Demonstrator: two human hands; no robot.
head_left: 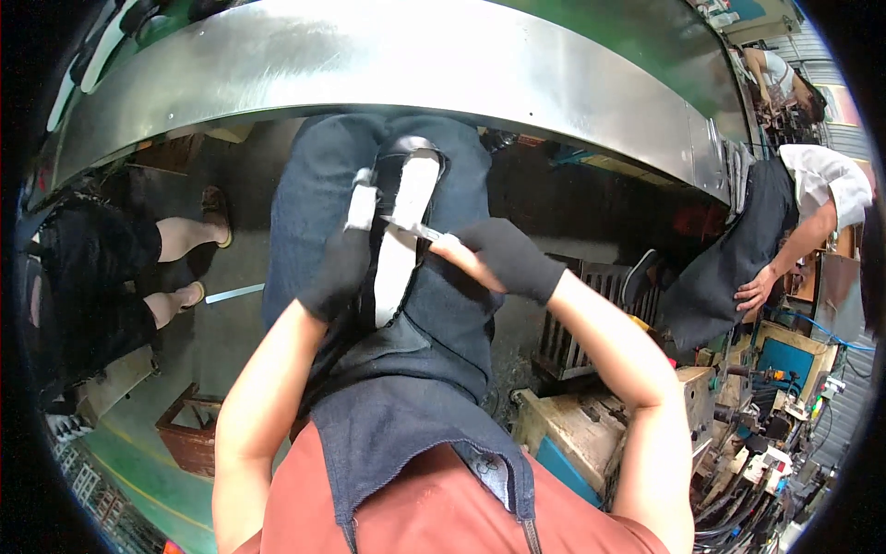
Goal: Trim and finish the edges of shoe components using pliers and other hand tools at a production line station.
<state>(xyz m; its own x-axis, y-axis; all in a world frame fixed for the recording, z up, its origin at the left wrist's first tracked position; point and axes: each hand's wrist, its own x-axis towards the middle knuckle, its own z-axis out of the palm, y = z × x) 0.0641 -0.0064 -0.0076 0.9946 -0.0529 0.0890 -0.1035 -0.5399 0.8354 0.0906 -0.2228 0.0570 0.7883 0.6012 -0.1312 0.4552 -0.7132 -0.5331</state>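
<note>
A long, narrow shoe [397,272] with a white underside and dark edges lies lengthwise over my lap, its far end between my knees. My left hand [340,268], in a black fingerless glove with white wrapping on the fingers, grips its left side. Closed around a slim silvery tool [420,230], my right hand [509,260] wears a similar black glove. The tool's tip meets the middle of the white underside. Motion blur hides the tool's exact kind. Dark trousers and a dark apron [406,402] lie under the shoe.
A curved metal bench edge [388,60] runs across beyond my knees, with a green surface behind it. White-soled shoes [101,42] stand at far left. People sit at left and right [738,249]. A wooden stool [189,429] and cluttered machinery [766,434] flank me.
</note>
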